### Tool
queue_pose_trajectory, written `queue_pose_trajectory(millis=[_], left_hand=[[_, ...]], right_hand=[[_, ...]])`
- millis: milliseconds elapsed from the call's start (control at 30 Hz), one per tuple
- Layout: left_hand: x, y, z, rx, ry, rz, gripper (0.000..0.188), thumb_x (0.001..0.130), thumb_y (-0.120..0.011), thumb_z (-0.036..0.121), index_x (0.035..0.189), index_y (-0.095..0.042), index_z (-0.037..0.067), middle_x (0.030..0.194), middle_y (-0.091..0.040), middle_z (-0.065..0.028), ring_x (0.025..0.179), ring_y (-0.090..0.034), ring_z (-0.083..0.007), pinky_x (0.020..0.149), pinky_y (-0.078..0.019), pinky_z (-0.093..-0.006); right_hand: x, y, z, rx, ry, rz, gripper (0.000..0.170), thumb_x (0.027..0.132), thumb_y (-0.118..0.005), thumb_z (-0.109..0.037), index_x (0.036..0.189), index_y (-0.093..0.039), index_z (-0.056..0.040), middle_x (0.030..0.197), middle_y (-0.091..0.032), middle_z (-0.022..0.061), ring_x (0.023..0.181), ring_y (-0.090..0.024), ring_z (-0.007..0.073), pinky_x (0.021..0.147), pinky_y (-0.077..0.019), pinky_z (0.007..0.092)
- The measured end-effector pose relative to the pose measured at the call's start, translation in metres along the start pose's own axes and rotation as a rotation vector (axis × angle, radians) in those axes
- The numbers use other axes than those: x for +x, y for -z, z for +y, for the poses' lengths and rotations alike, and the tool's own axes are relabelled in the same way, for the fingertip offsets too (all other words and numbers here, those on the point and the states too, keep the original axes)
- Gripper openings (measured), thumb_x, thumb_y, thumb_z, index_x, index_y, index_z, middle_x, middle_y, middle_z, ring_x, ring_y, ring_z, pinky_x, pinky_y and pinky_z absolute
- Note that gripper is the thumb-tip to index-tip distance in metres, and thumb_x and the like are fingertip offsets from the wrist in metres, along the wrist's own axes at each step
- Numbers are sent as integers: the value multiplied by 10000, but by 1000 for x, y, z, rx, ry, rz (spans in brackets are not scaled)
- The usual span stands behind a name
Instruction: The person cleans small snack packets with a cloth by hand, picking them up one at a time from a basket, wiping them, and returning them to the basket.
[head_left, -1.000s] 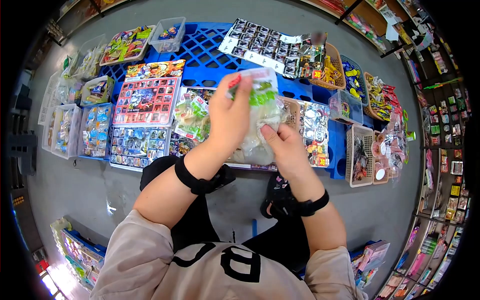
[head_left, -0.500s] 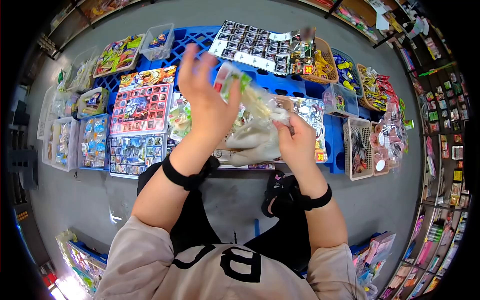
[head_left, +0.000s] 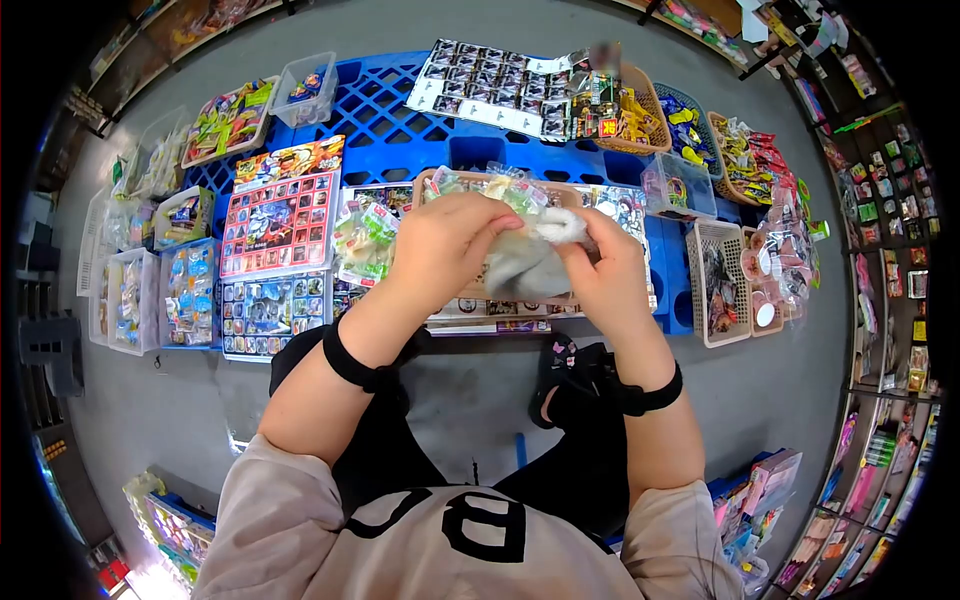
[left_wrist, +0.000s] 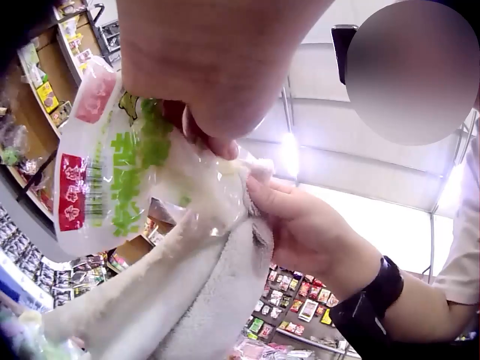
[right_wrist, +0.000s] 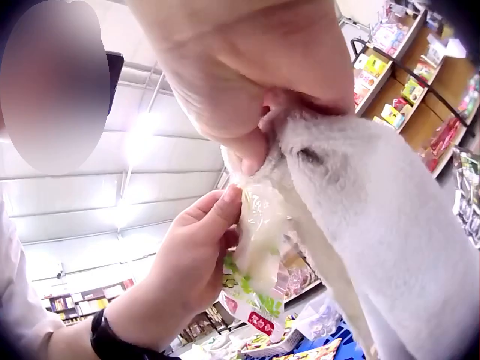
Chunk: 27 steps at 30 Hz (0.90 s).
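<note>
My left hand [head_left: 455, 235] pinches a clear plastic packet [left_wrist: 135, 169] with green and red print; in the left wrist view the packet hangs beside the fingers. A whitish-grey fluffy cloth [right_wrist: 367, 195], with a dark smudge, is gripped by my right hand [head_left: 608, 270] and droops below it. Both hands are close together above a beige basket [head_left: 430, 186]. In the right wrist view the left fingertips touch the packet right beside the cloth. Similar green-and-white packets [head_left: 366, 240] lie left of the basket.
A blue slatted platform [head_left: 375, 110] carries printed card sheets [head_left: 282, 215], a black-and-white sheet [head_left: 490, 85], and several bins and baskets of packets at both sides. A white basket [head_left: 718, 290] stands at the right. Shelves [head_left: 890, 290] line the right side.
My left hand has come down from its raised, spread pose and closed on the packet near the cloth. The right hand has stayed on the cloth, moving slightly right and up.
</note>
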<state>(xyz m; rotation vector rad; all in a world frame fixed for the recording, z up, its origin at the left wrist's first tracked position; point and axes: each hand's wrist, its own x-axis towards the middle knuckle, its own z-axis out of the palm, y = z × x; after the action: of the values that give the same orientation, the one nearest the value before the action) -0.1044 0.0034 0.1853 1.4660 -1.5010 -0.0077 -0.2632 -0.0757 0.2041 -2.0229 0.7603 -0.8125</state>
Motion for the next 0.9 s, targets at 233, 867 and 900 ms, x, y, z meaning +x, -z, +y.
queue_pose_trajectory(millis=[233, 867, 900], left_hand=[[-1, -2, 9, -108, 278, 45, 79, 753, -600, 121, 779, -632, 54, 724, -608, -82, 613, -576, -223, 544, -448, -286], [7, 19, -1, -594, 683, -281, 187, 721, -681, 114, 843, -563, 34, 620, -522, 38, 547, -430, -13, 470, -322, -173], [4, 18, -4, -586, 659, -333, 210, 710, -695, 117, 849, -561, 33, 618, -514, 45, 549, -426, -7, 466, -314, -173]], right_hand=[[1, -1, -3, 274, -215, -97, 166, 780, -579, -135, 874, -565, 1, 695, -587, 102, 635, -578, 158, 574, -435, 268], [5, -6, -7, 537, -208, -23, 216, 808, -539, -35, 1020, -532, 6, 933, -584, 46, 823, -533, 78, 722, -430, 214], [4, -10, -9, 566, -227, -52, 226, 809, -549, -51, 1026, -528, 8, 934, -584, 45, 821, -533, 77, 720, -431, 216]])
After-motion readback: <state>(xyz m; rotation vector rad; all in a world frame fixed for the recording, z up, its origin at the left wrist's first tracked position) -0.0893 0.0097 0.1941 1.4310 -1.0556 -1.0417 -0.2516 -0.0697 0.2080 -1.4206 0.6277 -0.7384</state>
